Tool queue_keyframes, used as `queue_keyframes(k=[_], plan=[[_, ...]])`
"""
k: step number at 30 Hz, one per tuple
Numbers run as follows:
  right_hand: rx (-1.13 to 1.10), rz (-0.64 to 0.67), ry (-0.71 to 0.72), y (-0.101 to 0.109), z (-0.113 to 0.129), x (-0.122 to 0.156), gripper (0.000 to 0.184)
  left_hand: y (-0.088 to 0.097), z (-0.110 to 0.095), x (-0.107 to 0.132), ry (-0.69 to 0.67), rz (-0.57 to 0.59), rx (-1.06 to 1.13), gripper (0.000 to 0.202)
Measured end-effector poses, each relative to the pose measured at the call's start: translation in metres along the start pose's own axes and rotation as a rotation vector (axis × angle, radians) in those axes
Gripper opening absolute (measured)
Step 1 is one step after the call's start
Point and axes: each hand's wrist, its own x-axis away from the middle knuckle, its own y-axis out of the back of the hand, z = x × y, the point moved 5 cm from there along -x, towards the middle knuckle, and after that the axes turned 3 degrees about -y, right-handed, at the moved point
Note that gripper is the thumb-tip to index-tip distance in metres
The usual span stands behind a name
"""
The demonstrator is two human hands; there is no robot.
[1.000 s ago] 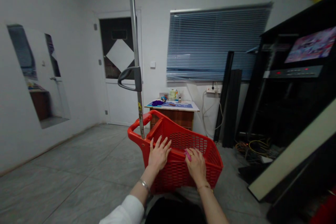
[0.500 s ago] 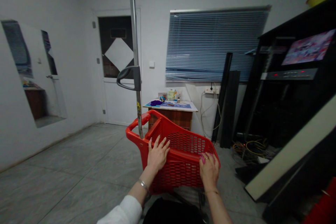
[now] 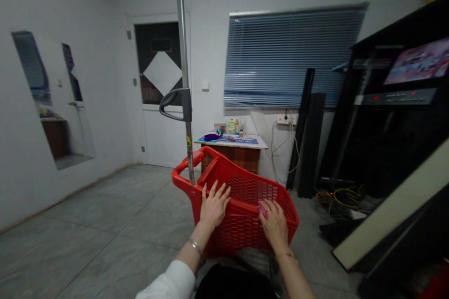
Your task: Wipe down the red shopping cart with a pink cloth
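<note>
A red plastic shopping cart [image 3: 242, 236] with perforated walls stands right in front of me, seen from its side. My left hand [image 3: 214, 205] lies on the cart's near rim, fingers spread and draped over the edge toward the inside. Further right along that same rim, my right hand [image 3: 275, 224] has its fingers curled over a small pink cloth [image 3: 262, 210]. Most of the cloth is hidden under the fingers, and it presses against the rim. The cart's red handle [image 3: 180, 173] is at its left end.
A metal pole [image 3: 184, 46] with a grey grip [image 3: 177, 105] rises by the cart handle. Behind is a small table [image 3: 257, 142] with a purple cloth and bottles. Black panels [image 3: 310, 145], loose cables [image 3: 342, 196] and a leaning pale board [image 3: 393, 205] are on the right.
My right hand has slid left along the rim with the pink cloth, closer to my left hand. My left hand stays at the same spot on the cart. The view has turned slightly left.
</note>
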Motion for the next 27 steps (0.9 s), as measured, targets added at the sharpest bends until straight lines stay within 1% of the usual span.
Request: queue_keyframes(k=[2,4,6,8,10,12,13,15,16,17,19,20,21,23,25,27], plan=[[0.013,-0.002,-0.025,0.01,-0.037,0.006,0.04,-0.001,0.0,0.0,0.001,0.0,0.003,0.041],[0.014,-0.001,-0.035,0.016,-0.064,0.011,0.041,-0.003,0.0,0.0,0.005,-0.001,0.007,0.04],[0.017,-0.025,-0.06,0.019,-0.078,0.017,0.043,-0.005,0.0,0.0,0.008,-0.007,0.007,0.04],[0.029,-0.089,-0.113,0.02,-0.077,0.02,0.043,-0.005,0.0,0.0,0.011,-0.014,0.003,0.04],[0.048,-0.168,-0.165,0.017,-0.063,0.021,0.042,-0.006,0.0,0.0,0.011,-0.014,0.002,0.04],[0.068,-0.217,-0.189,0.011,-0.036,0.019,0.041,-0.006,-0.001,-0.001,0.013,-0.008,0.008,0.04],[0.074,-0.214,-0.18,0.007,-0.019,0.016,0.04,-0.006,-0.001,-0.001,0.015,-0.005,0.012,0.04],[0.07,-0.168,-0.13,-0.005,0.019,0.008,0.037,-0.005,-0.001,-0.001,0.02,-0.002,0.014,0.04],[0.053,-0.116,-0.08,-0.012,0.039,0.004,0.036,-0.005,-0.001,-0.001,0.021,-0.001,0.011,0.04],[0.037,-0.09,-0.062,-0.017,0.054,0.0,0.035,-0.005,-0.001,-0.001,0.022,0.0,0.006,0.04],[0.007,-0.052,-0.039,-0.024,0.075,-0.006,0.034,-0.004,-0.001,-0.001,0.014,0.003,-0.005,0.04],[-0.006,-0.042,-0.03,-0.026,0.079,-0.008,0.034,-0.004,-0.001,-0.001,0.008,0.004,-0.01,0.041],[-0.017,-0.032,-0.016,-0.026,0.079,-0.009,0.033,-0.004,-0.001,-0.001,0.002,0.005,-0.013,0.041],[-0.022,-0.013,0.024,-0.022,0.065,-0.01,0.034,-0.004,-0.001,-0.001,-0.007,0.006,-0.014,0.041],[-0.003,0.0,0.041,-0.014,0.035,-0.007,0.036,-0.004,0.0,0.0,-0.004,0.004,-0.012,0.041],[0.028,0.006,0.017,-0.005,-0.005,-0.003,0.038,-0.004,0.001,0.0,-0.001,-0.001,-0.011,0.04]])
